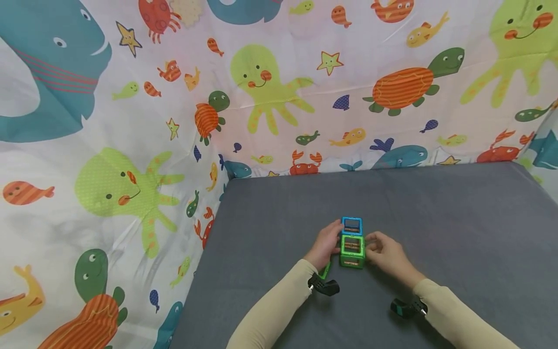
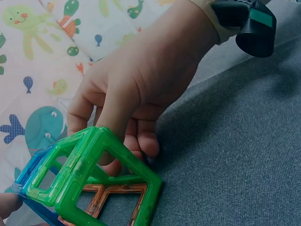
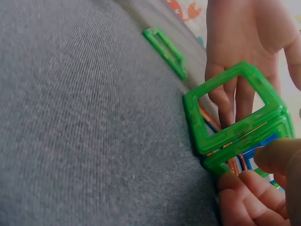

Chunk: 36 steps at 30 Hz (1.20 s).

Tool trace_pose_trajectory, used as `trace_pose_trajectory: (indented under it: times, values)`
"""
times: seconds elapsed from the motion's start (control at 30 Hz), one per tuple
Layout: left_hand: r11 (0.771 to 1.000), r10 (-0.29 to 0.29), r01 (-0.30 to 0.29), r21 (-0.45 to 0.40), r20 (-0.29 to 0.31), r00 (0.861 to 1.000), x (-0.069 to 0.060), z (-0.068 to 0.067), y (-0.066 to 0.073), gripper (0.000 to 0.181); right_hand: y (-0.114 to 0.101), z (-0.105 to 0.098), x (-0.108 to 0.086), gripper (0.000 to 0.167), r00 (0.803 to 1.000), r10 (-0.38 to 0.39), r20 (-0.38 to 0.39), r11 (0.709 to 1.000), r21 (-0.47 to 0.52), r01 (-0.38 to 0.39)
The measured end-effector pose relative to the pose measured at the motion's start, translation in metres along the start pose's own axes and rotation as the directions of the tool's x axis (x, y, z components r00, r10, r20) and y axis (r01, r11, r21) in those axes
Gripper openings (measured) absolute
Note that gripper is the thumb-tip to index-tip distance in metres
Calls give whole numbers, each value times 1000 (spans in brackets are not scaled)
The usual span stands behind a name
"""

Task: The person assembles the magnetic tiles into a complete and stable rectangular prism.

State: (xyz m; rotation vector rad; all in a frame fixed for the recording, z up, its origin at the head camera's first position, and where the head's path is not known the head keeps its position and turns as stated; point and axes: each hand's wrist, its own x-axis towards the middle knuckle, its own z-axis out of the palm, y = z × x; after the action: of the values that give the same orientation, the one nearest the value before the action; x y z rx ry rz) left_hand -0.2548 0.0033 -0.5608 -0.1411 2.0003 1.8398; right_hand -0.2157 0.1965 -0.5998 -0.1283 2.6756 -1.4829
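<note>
A small box of magnetic tiles [image 1: 352, 264] stands on the grey cloth, green at the near end and blue at the far end. Orange tile frames [image 2: 124, 189] show low inside it. My left hand [image 1: 324, 245] touches its left side; in the left wrist view the thumb [image 2: 118, 106] points down against that side. At the right side is my right hand [image 1: 389, 254], its fingers bent. Seen from the right wrist, thumb [image 3: 273, 157] and fingertips pinch at a green side tile [image 3: 221, 162]. A loose green tile [image 1: 325, 270] lies below the left wrist.
Grey cloth [image 1: 270, 218] covers the work surface. A white curtain printed with sea animals [image 1: 279, 29] rises along the back and left edges. Each wrist carries a black strap camera, the left one [image 1: 324, 286] close to the loose tile.
</note>
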Motion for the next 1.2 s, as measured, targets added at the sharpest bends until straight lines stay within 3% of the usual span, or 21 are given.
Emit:
trace_pose_trajectory:
  times: [0.93, 1.1, 1.2]
  values:
    - [1000, -6, 6, -23, 23, 1000, -9, -5, -3, 53, 6, 2, 6, 33, 999, -47, -23, 997, -61, 46]
    - [993, 70, -71, 94, 22, 997, -7, -14, -1, 52, 7, 2, 5, 34, 999, -47, -26, 997, -55, 45]
    - [957, 153, -155, 247, 26, 988, -7, -24, 3, 50, 8, 1, 4, 35, 998, -52, -20, 998, -49, 51]
